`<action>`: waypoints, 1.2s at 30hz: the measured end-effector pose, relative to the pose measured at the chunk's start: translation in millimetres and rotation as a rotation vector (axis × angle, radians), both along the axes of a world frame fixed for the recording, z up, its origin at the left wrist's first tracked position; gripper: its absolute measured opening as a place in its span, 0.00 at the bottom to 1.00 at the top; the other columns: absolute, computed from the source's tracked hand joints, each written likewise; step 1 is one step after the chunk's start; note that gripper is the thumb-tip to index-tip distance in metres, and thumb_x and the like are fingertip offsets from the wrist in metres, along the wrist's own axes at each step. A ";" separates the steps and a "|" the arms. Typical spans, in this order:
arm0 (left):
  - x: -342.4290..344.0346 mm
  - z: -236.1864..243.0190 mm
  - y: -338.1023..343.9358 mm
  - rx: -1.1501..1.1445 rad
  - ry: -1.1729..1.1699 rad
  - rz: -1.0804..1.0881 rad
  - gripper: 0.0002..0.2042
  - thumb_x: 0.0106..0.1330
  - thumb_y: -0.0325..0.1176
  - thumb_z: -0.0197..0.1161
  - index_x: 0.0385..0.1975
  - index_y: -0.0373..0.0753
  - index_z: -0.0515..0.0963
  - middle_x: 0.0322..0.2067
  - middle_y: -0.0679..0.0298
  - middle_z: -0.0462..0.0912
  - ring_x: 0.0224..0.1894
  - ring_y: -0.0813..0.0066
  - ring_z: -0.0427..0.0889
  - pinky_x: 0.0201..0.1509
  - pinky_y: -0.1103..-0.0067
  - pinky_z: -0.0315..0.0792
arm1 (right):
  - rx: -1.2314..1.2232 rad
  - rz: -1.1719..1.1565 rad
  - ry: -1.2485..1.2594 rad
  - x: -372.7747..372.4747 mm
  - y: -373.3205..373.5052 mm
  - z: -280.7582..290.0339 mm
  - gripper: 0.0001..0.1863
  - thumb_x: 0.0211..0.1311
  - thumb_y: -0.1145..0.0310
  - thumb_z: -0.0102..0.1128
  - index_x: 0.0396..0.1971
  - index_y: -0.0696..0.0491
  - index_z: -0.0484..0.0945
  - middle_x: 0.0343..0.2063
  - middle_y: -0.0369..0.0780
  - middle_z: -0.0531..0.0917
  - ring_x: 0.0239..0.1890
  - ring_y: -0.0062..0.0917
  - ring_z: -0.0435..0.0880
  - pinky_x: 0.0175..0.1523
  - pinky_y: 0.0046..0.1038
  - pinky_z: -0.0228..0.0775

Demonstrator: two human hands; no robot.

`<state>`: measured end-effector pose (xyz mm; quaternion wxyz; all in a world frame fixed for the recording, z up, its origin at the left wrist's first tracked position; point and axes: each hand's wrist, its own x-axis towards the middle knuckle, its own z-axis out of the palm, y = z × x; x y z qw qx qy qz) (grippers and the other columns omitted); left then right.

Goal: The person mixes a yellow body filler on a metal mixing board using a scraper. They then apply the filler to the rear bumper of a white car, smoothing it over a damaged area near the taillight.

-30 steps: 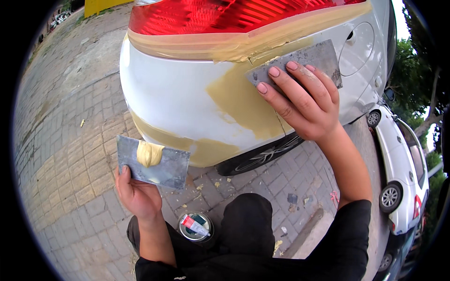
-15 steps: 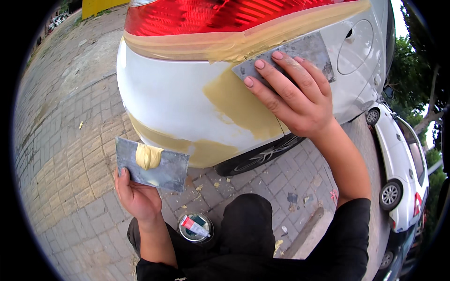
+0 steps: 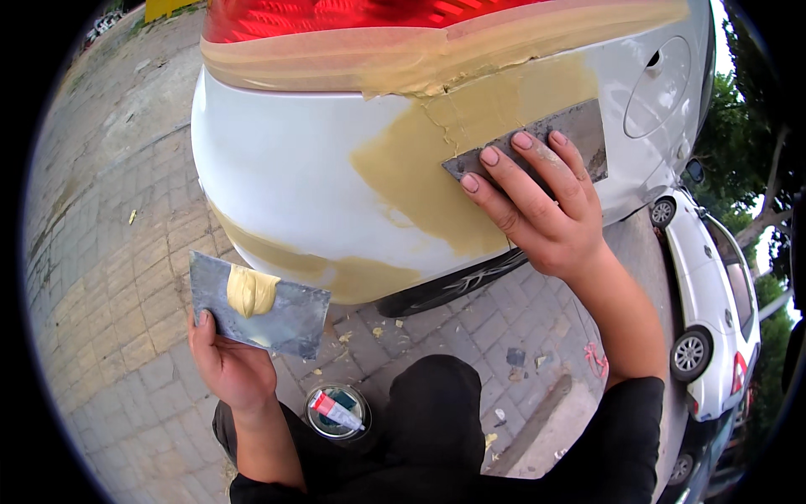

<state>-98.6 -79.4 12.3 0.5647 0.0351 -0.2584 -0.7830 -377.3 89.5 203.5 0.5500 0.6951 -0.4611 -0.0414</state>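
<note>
My right hand (image 3: 541,202) presses a grey metal putty spreader (image 3: 592,139) flat against the white car's rear side panel (image 3: 277,160), its fingers laid along the plate. Tan body filler (image 3: 420,168) covers the panel around and above the spreader, with ridges and cracks near its upper edge. Masking tape (image 3: 311,59) runs along the lower rim of the red tail light (image 3: 336,18). At the lower left, my left hand (image 3: 235,370) grips a second metal plate (image 3: 294,315) by its near edge, thumb on top. A lump of pale yellow filler (image 3: 250,291) sits on that plate.
An open tin (image 3: 337,435) with a red and white tube (image 3: 337,412) on it stands by my knee (image 3: 432,403). The car's wheel (image 3: 453,281) is under the panel. A kerb stone (image 3: 537,433) lies at the lower right; another white car (image 3: 714,294) is parked beyond.
My right hand has drawn the spreader down from the taped edge, uncovering a smoothed band of filler. The view has shifted slightly; my left hand still holds its plate.
</note>
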 end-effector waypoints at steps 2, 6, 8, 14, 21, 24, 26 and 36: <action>-2.8 -2.0 1.6 0.005 -0.007 -0.004 0.15 0.74 0.35 0.44 0.51 0.32 0.72 0.52 0.58 0.78 0.56 0.69 0.76 0.62 0.70 0.65 | 0.035 -0.030 -0.027 -5.8 9.5 -11.4 0.17 0.58 0.69 0.57 0.48 0.43 0.83 0.51 0.32 0.79 0.56 0.30 0.76 0.66 0.40 0.65; -8.8 4.7 6.1 0.049 -0.048 0.060 0.13 0.72 0.32 0.46 0.49 0.32 0.71 0.48 0.58 0.79 0.52 0.70 0.77 0.59 0.71 0.67 | 0.121 -0.107 -0.057 -14.1 36.3 -28.5 0.18 0.60 0.68 0.55 0.50 0.44 0.82 0.53 0.31 0.77 0.58 0.30 0.75 0.68 0.42 0.61; -11.0 10.2 8.1 0.067 -0.063 0.091 0.12 0.71 0.31 0.47 0.48 0.32 0.71 0.46 0.58 0.79 0.49 0.70 0.78 0.58 0.72 0.68 | 0.156 -0.133 -0.072 -11.5 45.6 -30.7 0.18 0.59 0.68 0.55 0.49 0.44 0.82 0.53 0.32 0.77 0.57 0.30 0.75 0.67 0.44 0.61; -7.5 13.8 8.9 0.040 -0.056 0.096 0.13 0.70 0.32 0.48 0.48 0.31 0.71 0.46 0.57 0.79 0.49 0.70 0.78 0.58 0.72 0.68 | -0.015 -0.017 -0.035 22.9 19.0 3.9 0.15 0.55 0.67 0.61 0.44 0.43 0.84 0.47 0.31 0.81 0.52 0.33 0.79 0.63 0.53 0.63; -4.0 18.5 10.7 0.041 -0.037 0.082 0.14 0.70 0.32 0.48 0.49 0.30 0.71 0.47 0.57 0.79 0.51 0.69 0.77 0.59 0.72 0.67 | -0.027 -0.016 0.005 41.9 -14.3 34.1 0.16 0.54 0.66 0.59 0.45 0.44 0.83 0.49 0.33 0.80 0.53 0.35 0.78 0.61 0.54 0.63; -2.6 17.9 9.0 0.033 -0.020 0.077 0.14 0.70 0.32 0.47 0.49 0.30 0.71 0.47 0.57 0.78 0.51 0.69 0.77 0.59 0.72 0.67 | -0.010 -0.038 0.005 42.4 -17.6 36.6 0.16 0.55 0.65 0.58 0.45 0.44 0.83 0.49 0.32 0.80 0.53 0.35 0.78 0.60 0.55 0.63; -2.8 17.0 8.8 0.038 -0.022 0.080 0.14 0.70 0.32 0.47 0.50 0.30 0.71 0.47 0.57 0.78 0.51 0.69 0.77 0.59 0.72 0.67 | -0.001 -0.046 0.001 41.5 -18.2 36.3 0.16 0.56 0.66 0.57 0.45 0.44 0.83 0.49 0.33 0.80 0.54 0.35 0.78 0.60 0.55 0.63; -1.4 10.8 11.3 0.061 -0.040 0.090 0.14 0.71 0.32 0.47 0.50 0.31 0.71 0.47 0.58 0.79 0.51 0.70 0.77 0.59 0.72 0.67 | 0.054 -0.097 -0.036 16.6 8.5 -2.7 0.19 0.56 0.67 0.57 0.49 0.45 0.81 0.52 0.30 0.76 0.57 0.33 0.74 0.62 0.56 0.61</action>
